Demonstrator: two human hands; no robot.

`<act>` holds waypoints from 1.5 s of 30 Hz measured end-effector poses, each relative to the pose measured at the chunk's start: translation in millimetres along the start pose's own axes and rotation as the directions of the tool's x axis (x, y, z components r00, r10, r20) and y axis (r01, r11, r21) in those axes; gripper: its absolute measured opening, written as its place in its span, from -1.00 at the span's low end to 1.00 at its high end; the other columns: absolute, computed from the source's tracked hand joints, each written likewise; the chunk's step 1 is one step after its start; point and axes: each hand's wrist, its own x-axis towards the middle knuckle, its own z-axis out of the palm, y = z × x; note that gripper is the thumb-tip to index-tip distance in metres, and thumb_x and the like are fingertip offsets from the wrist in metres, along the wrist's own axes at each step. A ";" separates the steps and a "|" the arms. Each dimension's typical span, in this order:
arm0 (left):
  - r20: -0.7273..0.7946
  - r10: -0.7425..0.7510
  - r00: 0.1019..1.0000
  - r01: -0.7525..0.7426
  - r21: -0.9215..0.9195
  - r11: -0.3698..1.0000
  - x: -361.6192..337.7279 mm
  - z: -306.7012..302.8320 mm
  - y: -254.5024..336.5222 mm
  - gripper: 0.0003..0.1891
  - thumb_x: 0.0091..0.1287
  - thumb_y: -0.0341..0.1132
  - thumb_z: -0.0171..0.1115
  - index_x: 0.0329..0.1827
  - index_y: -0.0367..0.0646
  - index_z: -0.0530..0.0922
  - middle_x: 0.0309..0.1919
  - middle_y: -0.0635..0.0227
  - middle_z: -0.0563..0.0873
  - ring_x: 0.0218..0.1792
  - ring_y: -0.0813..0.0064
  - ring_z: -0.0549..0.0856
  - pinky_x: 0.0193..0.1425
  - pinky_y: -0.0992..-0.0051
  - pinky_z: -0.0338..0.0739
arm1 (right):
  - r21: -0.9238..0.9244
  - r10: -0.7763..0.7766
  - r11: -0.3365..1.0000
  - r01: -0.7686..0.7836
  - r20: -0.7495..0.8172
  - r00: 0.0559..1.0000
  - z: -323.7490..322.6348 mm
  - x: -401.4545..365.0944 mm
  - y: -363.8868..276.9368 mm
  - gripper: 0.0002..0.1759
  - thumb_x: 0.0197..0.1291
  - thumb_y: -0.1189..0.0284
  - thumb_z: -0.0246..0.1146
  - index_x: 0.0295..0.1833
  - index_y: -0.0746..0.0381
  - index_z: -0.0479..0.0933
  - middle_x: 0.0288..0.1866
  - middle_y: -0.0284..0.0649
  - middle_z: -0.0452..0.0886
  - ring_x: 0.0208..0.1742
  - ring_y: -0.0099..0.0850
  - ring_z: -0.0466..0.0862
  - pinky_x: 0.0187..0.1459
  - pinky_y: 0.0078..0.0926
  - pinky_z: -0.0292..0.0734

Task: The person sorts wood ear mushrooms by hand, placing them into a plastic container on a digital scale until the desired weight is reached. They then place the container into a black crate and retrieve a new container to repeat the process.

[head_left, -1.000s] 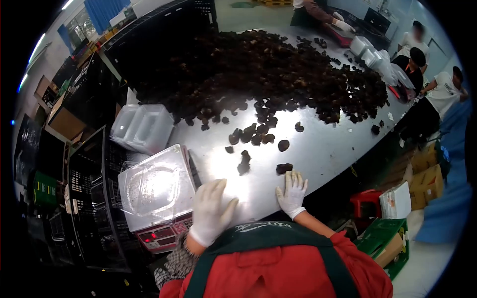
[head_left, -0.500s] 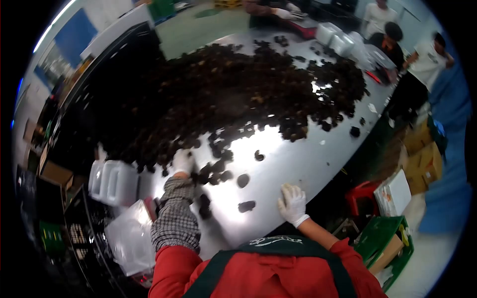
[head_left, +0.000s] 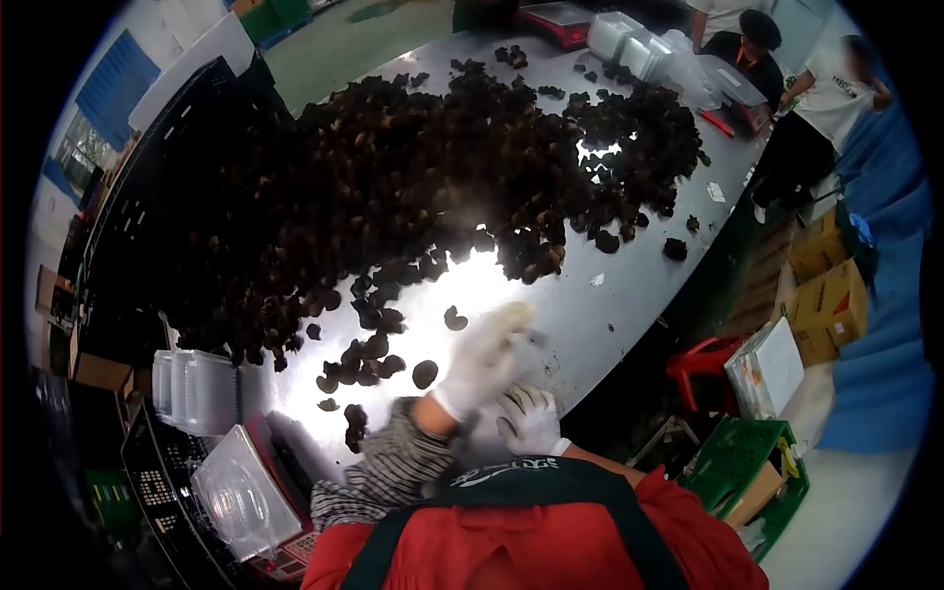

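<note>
- Head view shows the left hand [head_left: 484,359], white-gloved on a checked sleeve, out over the near part of the steel table [head_left: 629,285], just beside one stray dark piece [head_left: 455,318]. It is blurred. The fingers look stretched long, but I cannot tell whether they have hold of anything.
- The right hand [head_left: 528,418], gloved too, lies nearer the table edge, touching the left wrist. Its fingers are spread flat on the metal and hold nothing.
- A loose scatter [head_left: 366,359] of the same pieces sits near and left of the hands. The big heap [head_left: 442,167] fills the far and left of the table.
- To my eye the hands are taking single pieces off the scatter. I'd pinch lightly from above and go for the stray nearest the fingertips rather than dig into the heap. The flat right hand can serve as a brace.
- The pieces are dark brown to black, matt, lumpy and unevenly rounded. They look light and perhaps brittle, so I judge a hard squeeze unwise.
- The table is smooth polished sheet with strong glare near the hands, and pieces would probably skid if nudged.
- Thin glossy clear trays [head_left: 192,391] with rounded corners are stacked at the near left. Another clear tray [head_left: 236,492] rests on a scale [head_left: 285,559].
</note>
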 end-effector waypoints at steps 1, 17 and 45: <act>0.119 -0.031 0.992 0.035 -0.028 0.999 0.5 9.4 16.7 -0.47 0.15 -0.67 -0.05 0.25 -0.21 0.47 0.30 0.08 0.45 0.27 0.29 0.50 0.28 0.43 0.41 | -0.017 0.017 1.000 -0.016 0.041 0.999 -1.8 -1.8 0.2 -0.51 -0.09 0.33 0.24 0.04 0.22 0.51 0.07 -0.12 0.54 0.06 -0.19 0.52 -0.01 -0.16 0.33; -0.593 -0.220 0.775 0.560 0.481 0.675 -179.7 -58.6 -79.0 -0.20 0.24 -0.21 0.23 0.46 -0.36 0.07 0.43 -0.25 0.05 0.44 -0.15 0.10 0.49 0.08 -0.03 | 0.323 -0.205 0.936 0.138 0.186 0.961 66.2 113.4 -10.2 -0.32 0.09 0.27 0.27 0.30 0.33 0.31 0.35 0.15 0.26 0.36 0.08 0.26 0.36 0.06 0.12; -0.669 -0.055 0.741 0.548 0.555 0.626 -143.4 -126.4 -124.3 -0.17 0.20 0.07 0.29 0.44 -0.20 0.19 0.43 -0.12 0.14 0.39 -0.10 0.19 0.45 0.07 0.06 | 0.305 -0.366 0.903 0.303 0.178 0.914 54.7 303.7 0.5 -0.62 0.07 0.32 0.30 0.00 0.25 0.56 0.16 0.05 0.51 0.18 0.02 0.49 0.19 -0.12 0.40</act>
